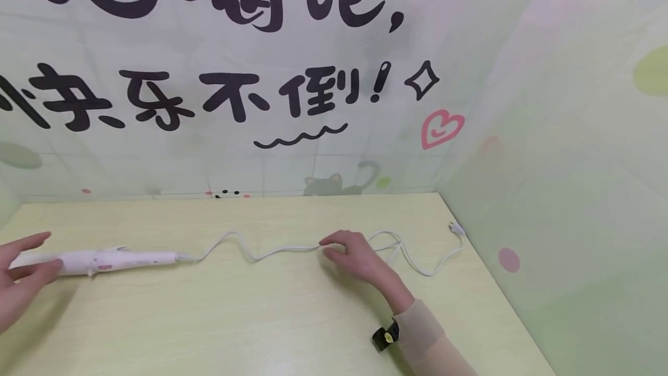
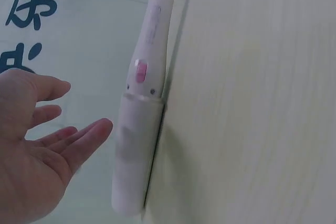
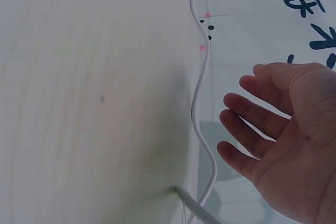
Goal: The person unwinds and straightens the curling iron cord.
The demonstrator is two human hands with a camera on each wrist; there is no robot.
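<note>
A white curling iron with a pink switch lies on the table's left side. My left hand is at its thick end, thumb and fingers spread. In the left wrist view, that hand appears beside the thick white barrel, with a gap between them. A thin white cord runs rightward from the handle in loose bends. Over the cord hovers my right hand, fingers loosely bent. The right wrist view shows this hand apart from the cord, holding nothing.
The cord loops beyond the right hand and ends in a plug by the table's right edge. A printed wall stands behind the pale wooden table, and another wall borders its right side.
</note>
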